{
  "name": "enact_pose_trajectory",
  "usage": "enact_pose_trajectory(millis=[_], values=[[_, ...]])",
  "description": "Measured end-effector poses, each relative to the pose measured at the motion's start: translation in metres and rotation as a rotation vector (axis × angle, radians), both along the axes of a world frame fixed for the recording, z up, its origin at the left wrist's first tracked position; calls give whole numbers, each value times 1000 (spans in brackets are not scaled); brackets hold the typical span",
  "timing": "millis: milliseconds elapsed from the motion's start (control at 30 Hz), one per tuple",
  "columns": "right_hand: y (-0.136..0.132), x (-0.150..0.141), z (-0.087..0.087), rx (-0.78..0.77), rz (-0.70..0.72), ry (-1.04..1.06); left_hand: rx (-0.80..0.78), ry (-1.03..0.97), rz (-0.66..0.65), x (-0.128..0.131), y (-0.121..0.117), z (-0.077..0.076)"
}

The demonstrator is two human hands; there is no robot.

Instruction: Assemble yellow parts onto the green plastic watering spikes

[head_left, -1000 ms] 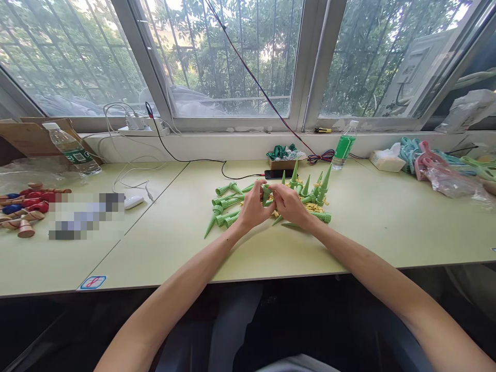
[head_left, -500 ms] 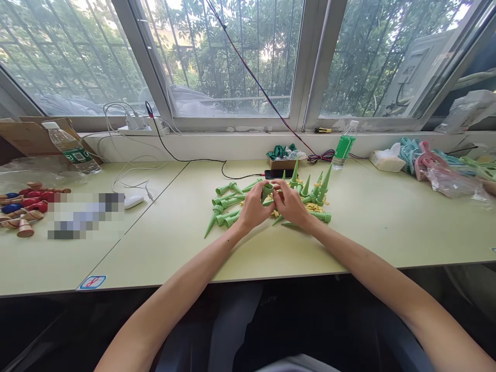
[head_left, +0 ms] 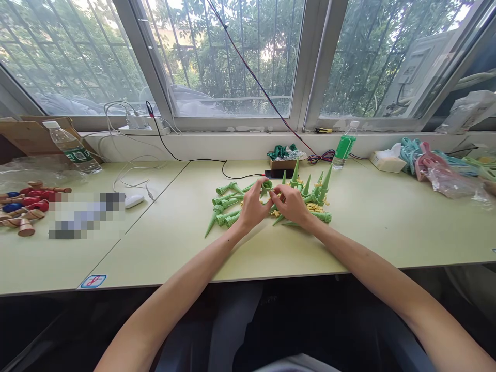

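Observation:
My left hand (head_left: 253,207) is closed around a green plastic watering spike (head_left: 267,184), its round open end turned up toward me. Close beside it, my right hand (head_left: 291,205) has its thumb and fingertips pinched together just under the rim; what they hold, if anything, is too small to make out. Several more green spikes lie to the left, among them a pointed spike (head_left: 211,222). Behind the right hand, other green spikes (head_left: 325,183) stand point up. Small yellow pieces (head_left: 314,207) are scattered between them.
A phone (head_left: 279,174) on a cable lies behind the spikes, before a small box (head_left: 284,163). A water bottle (head_left: 344,147) stands back right, near a tissue box (head_left: 387,160). Wooden toys (head_left: 26,227) and a white mouse-like object (head_left: 134,201) are on the left.
The spike in my left hand has tipped so its open end shows more and sits slightly higher. My right fingertips have moved down from its rim and pinched together.

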State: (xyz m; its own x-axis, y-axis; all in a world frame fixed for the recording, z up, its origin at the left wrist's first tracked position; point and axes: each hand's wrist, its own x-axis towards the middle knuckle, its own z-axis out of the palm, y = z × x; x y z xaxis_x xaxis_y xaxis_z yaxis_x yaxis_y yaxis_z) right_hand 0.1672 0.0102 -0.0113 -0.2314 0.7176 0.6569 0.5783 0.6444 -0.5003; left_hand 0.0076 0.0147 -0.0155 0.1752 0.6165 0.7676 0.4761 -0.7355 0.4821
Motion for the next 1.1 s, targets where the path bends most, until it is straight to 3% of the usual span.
enact_pose_trajectory(millis=[267,633,800,1100], values=[[-1,0,-3,55,31,-25,-36,14,-14,-1,1,-1],[3,0,-1,222,-64,97,-45,-53,-69,2,-6,5],[2,1,-1,239,-66,94,-60,-116,9,1,-8,10],[0,1,0,190,31,27,-289,-199,-82,2,-8,8]])
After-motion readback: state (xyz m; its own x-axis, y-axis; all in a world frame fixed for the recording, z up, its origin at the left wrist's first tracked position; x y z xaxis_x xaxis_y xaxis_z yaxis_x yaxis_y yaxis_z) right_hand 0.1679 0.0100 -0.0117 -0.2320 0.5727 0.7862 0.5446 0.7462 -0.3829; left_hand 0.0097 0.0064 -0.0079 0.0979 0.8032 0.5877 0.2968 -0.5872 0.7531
